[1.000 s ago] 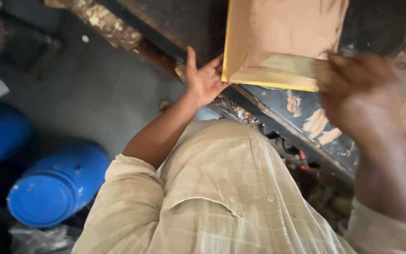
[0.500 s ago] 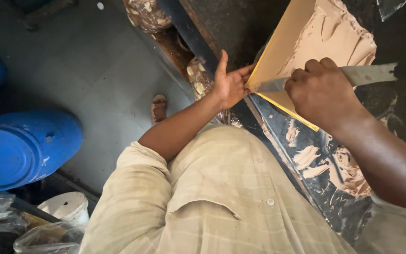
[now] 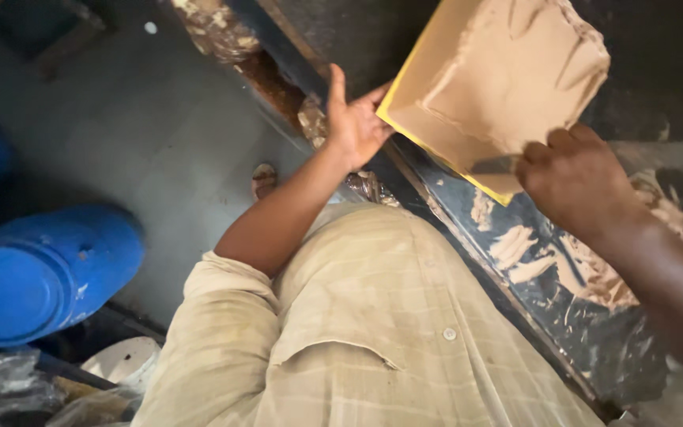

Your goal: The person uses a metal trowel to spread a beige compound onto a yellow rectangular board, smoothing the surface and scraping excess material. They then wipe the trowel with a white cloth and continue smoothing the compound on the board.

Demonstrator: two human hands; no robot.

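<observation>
A person in a pale checked shirt (image 3: 373,332) stands pressed against the edge of a dark workbench (image 3: 594,332), a flat yellow-edged board (image 3: 436,111) laid across its near corner. The left hand (image 3: 353,122) is spread open, palm and fingers braced against the board's lower left edge, steadying rather than clasping it. The right hand (image 3: 575,178) is closed round a flat metal scraper (image 3: 496,164), whose blade lies on the board's near corner; the handle is hidden in the fist, so how tight the hold is can only be guessed at. A thick layer of tan putty (image 3: 515,71) covers the board's upper part, ridged and smeared in broad strokes, soft and matte against the smooth bare card below. The bench top is black and crusted, with dried tan smears (image 3: 563,269) along its rim. The board's right corner overhangs the smeared strip, leaving little free room between the two hands. To the left the grey concrete floor (image 3: 120,134) opens out, bounded by a rounded blue plastic drum (image 3: 41,273), a white bucket (image 3: 124,360) and crumpled plastic sheeting (image 3: 1,383) at the lower corner.
</observation>
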